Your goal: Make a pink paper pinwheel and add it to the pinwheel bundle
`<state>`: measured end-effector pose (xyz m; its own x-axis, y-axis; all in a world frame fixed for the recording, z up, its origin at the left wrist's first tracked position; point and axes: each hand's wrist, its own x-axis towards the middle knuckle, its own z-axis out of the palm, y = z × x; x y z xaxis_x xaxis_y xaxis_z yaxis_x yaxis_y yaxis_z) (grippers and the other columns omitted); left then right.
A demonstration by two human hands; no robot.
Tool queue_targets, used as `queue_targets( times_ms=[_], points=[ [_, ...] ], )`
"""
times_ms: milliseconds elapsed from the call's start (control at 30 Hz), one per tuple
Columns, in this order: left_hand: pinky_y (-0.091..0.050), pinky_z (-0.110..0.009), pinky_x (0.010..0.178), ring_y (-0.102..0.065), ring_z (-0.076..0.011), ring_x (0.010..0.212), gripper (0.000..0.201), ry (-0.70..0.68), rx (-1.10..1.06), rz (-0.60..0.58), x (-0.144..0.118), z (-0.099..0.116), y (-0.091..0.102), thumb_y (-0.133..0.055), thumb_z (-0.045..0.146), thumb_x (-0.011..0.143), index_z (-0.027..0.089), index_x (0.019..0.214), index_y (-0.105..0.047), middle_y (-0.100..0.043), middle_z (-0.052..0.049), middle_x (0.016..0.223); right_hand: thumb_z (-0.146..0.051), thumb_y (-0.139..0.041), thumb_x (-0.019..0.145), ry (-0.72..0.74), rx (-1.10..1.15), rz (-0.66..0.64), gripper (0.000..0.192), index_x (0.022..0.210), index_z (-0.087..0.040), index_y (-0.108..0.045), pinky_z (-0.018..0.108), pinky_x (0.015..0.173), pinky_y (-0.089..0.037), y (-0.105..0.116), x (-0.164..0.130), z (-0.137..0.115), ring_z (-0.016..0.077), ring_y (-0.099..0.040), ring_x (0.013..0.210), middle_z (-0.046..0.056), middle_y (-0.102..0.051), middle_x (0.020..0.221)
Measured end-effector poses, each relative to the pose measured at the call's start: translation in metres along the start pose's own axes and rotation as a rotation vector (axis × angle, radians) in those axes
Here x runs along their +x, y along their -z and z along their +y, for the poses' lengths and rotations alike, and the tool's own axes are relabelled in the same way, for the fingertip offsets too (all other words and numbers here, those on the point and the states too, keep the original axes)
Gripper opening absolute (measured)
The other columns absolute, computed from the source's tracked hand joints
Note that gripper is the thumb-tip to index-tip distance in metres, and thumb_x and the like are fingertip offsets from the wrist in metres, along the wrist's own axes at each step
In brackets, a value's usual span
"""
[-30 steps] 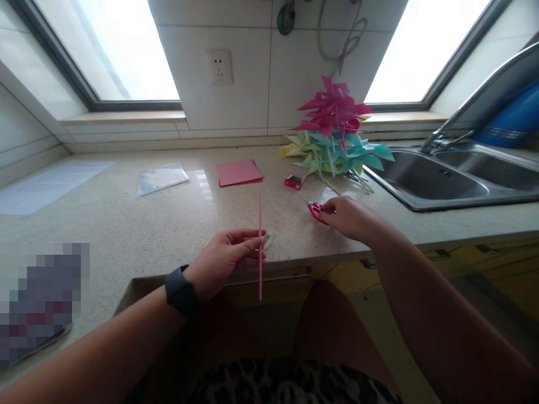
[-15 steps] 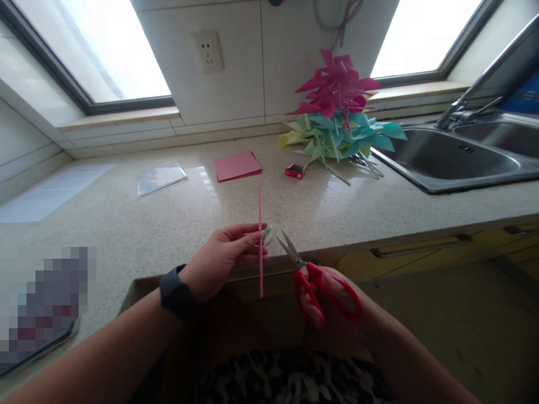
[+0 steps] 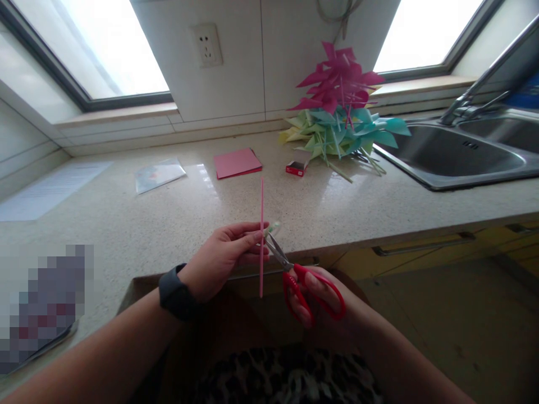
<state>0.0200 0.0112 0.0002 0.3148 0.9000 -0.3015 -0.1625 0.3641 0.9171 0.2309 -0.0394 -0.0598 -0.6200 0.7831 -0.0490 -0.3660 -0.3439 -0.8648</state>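
My left hand point(image 3: 229, 247) is closed on a thin pink stick point(image 3: 261, 269), pinched upright near its middle. A small clear, greenish-white piece point(image 3: 274, 228), perhaps tape or plastic film, sticks out from the same fingertips; its kind is hard to make out. Red-handled scissors point(image 3: 298, 286) are in my right hand point(image 3: 324, 297), with fingers and thumb through the loops. The blades are slightly parted, and their tips reach the left fingertips beside the clear piece. Whether they touch it cannot be seen.
Pink paper sheets point(image 3: 238, 163), a small red box point(image 3: 296, 168) and a clear packet point(image 3: 160, 175) lie on the counter point(image 3: 177, 219). Paper pinwheels point(image 3: 341, 106) are piled at the back right, beside the sink point(image 3: 458, 154). A printed sheet point(image 3: 46, 188) lies far left.
My right hand has brought the scissors leftward, so the blade tips are now at my left fingertips. The clear piece has shifted slightly; the left hand and stick stay nearly still.
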Motion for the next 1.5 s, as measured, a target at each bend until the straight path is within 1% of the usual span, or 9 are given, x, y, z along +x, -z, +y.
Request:
queue_targets(
  times_ms=[200, 367, 500, 900, 1000, 1133, 1267, 1400, 1500],
  points=[
    [-0.061, -0.022, 0.076, -0.072, -0.0122, 0.078, 0.025, -0.003, -0.008, 0.008, -0.001, 0.000, -0.001, -0.071, 0.021, 0.089, 0.016, 0.114, -0.072, -0.076, -0.006, 0.095, -0.065, -0.052, 0.092, -0.002, -0.035, 0.001, 0.051, 0.083, -0.015, -0.056, 0.023, 0.050, -0.028, -0.001, 0.004, -0.001, 0.0084, -0.042, 0.050, -0.002, -0.053, 0.058],
    [-0.061, -0.024, 0.076, -0.072, -0.0130, 0.078, 0.027, -0.003, -0.017, 0.030, -0.001, 0.000, -0.003, -0.070, 0.021, 0.090, 0.016, 0.116, -0.071, -0.076, -0.009, 0.103, -0.063, -0.052, 0.094, 0.026, -0.095, 0.050, 0.050, 0.078, -0.015, -0.056, 0.024, 0.048, -0.026, -0.004, 0.006, 0.002, 0.0081, -0.040, 0.048, -0.002, -0.051, 0.054],
    [-0.061, -0.025, 0.075, -0.072, -0.0134, 0.077, 0.029, -0.003, -0.029, 0.048, -0.001, 0.000, -0.003, -0.072, 0.022, 0.088, 0.016, 0.116, -0.071, -0.076, -0.010, 0.105, -0.065, -0.051, 0.093, 0.030, -0.126, 0.078, 0.052, 0.075, -0.017, -0.055, 0.024, 0.048, -0.026, -0.007, 0.009, 0.002, 0.0085, -0.039, 0.048, -0.003, -0.049, 0.053],
    [-0.061, -0.026, 0.074, -0.070, -0.0126, 0.074, 0.027, -0.029, -0.052, 0.061, -0.001, -0.001, -0.003, -0.072, 0.022, 0.088, 0.016, 0.114, -0.071, -0.075, -0.007, 0.097, -0.063, -0.053, 0.093, 0.063, -0.133, 0.168, 0.049, 0.074, -0.017, -0.055, 0.024, 0.045, -0.021, -0.011, 0.013, 0.010, 0.0070, -0.034, 0.044, -0.005, -0.047, 0.049],
    [-0.061, -0.026, 0.075, -0.071, -0.0127, 0.075, 0.027, -0.038, -0.054, 0.062, -0.001, -0.001, -0.003, -0.072, 0.022, 0.088, 0.015, 0.114, -0.071, -0.075, -0.008, 0.099, -0.063, -0.056, 0.092, 0.052, -0.136, 0.187, 0.049, 0.076, -0.017, -0.056, 0.024, 0.044, -0.021, -0.012, 0.015, 0.010, 0.0069, -0.034, 0.043, -0.006, -0.046, 0.048],
    [-0.061, -0.026, 0.074, -0.071, -0.0132, 0.074, 0.025, -0.039, -0.067, 0.109, -0.001, 0.000, -0.004, -0.071, 0.019, 0.088, 0.014, 0.113, -0.070, -0.074, -0.009, 0.099, -0.063, -0.059, 0.089, 0.030, -0.128, 0.244, 0.048, 0.076, -0.017, -0.055, 0.023, 0.044, -0.022, -0.011, 0.018, 0.010, 0.0069, -0.035, 0.043, -0.006, -0.047, 0.048],
    [-0.061, -0.026, 0.071, -0.070, -0.0126, 0.069, 0.022, -0.036, -0.074, 0.181, -0.001, 0.002, -0.007, -0.068, 0.013, 0.089, 0.012, 0.111, -0.069, -0.072, -0.007, 0.091, -0.063, -0.062, 0.088, 0.034, -0.087, 0.307, 0.047, 0.078, -0.017, -0.055, 0.022, 0.043, -0.023, -0.009, 0.021, 0.009, 0.0061, -0.034, 0.041, -0.006, -0.047, 0.048],
    [-0.062, -0.028, 0.072, -0.070, -0.0129, 0.069, 0.021, -0.062, -0.096, 0.221, 0.000, 0.002, -0.007, -0.067, 0.011, 0.089, 0.011, 0.109, -0.069, -0.070, -0.006, 0.085, -0.062, -0.066, 0.085, -0.015, -0.131, 0.324, 0.046, 0.079, -0.018, -0.054, 0.021, 0.044, -0.025, -0.009, 0.019, 0.001, 0.0062, -0.038, 0.043, -0.005, -0.051, 0.053],
    [-0.063, -0.030, 0.074, -0.070, -0.0137, 0.070, 0.022, -0.082, -0.105, 0.225, 0.000, 0.001, -0.007, -0.069, 0.013, 0.087, 0.011, 0.109, -0.069, -0.069, -0.006, 0.085, -0.058, -0.067, 0.086, -0.032, -0.320, 0.354, 0.041, 0.088, -0.018, -0.059, 0.023, 0.050, -0.035, -0.006, 0.012, -0.016, 0.0094, -0.048, 0.052, -0.001, -0.059, 0.064]
  ],
)
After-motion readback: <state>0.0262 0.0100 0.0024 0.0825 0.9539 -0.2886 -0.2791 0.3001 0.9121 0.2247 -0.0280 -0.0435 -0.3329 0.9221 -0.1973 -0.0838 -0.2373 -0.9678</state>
